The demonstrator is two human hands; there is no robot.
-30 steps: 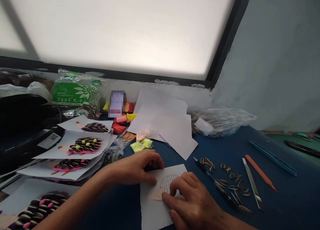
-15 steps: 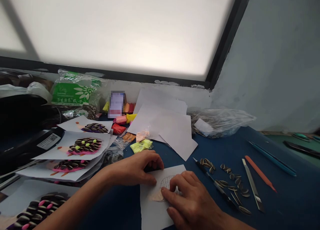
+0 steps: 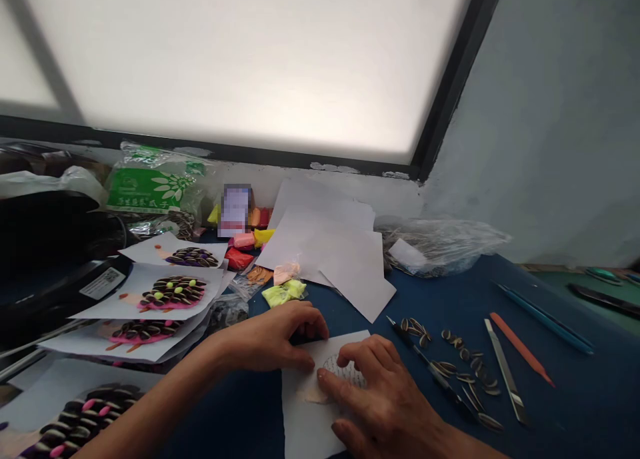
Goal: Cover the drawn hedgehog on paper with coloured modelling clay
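A small white sheet of paper [image 3: 305,429] lies on the blue table with a pencilled, patterned outline [image 3: 333,362] on it. Flattened against the outline's left side is a patch of pale peach modelling clay [image 3: 314,395]. My left hand [image 3: 285,336] rests at the paper's upper left, thumb stretched along the sheet and fingers curved; it grips nothing. Over the sheet's right part lies my right hand [image 3: 383,396], fingers apart, its index fingertip touching the clay's upper edge. It covers part of the outline and some of the clay.
Right of the paper lie a pen [image 3: 437,374], loose sunflower seeds [image 3: 470,359], a metal blade tool [image 3: 505,372] and an orange tool [image 3: 523,349]. Seed-covered hedgehog pictures [image 3: 173,292] are stacked left. Clay packets [image 3: 285,292] and white sheets [image 3: 325,246] sit behind.
My right index finger has shifted slightly left and up along the clay's edge. My left hand stays in place on the paper. The whole view has moved very slightly.
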